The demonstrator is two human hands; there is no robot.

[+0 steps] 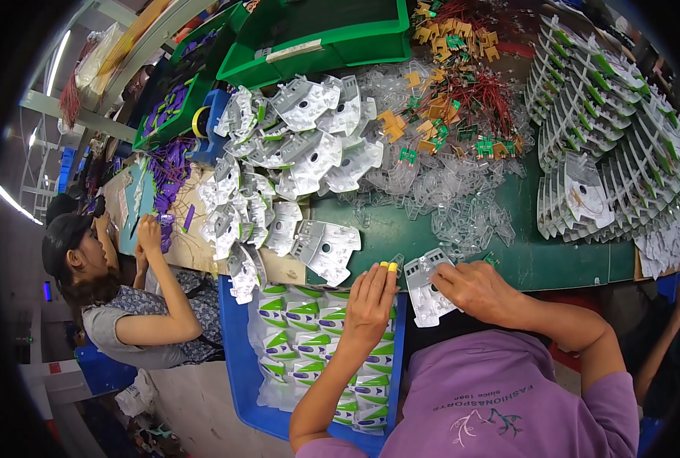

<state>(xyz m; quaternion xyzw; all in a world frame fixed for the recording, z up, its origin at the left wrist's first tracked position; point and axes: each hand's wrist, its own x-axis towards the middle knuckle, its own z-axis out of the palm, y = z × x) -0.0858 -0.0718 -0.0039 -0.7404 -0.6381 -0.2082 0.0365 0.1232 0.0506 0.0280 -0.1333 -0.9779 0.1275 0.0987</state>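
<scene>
My right hand (481, 290) grips a white and grey molded plastic housing (425, 294) at its right edge, tilted above the table's front edge. Just to the left, my left hand (367, 301) has its fingers close together, two of them with yellow fingertip covers. A small clear plastic piece (398, 260) shows at those fingertips; my left thumb is hidden. Similar housings (326, 248) lie in a heap to the left. Ahead spreads a pile of clear plastic pieces (470, 217), with yellow and green small boards (431, 126) and red wires (481, 99) on it.
Stacked rows of housings (584, 191) stand at the right. A green bin (317, 53) sits at the back. Below the table, a blue crate (241, 382) holds bagged green and white items. At the left, a person (149, 305) works near purple parts (172, 172).
</scene>
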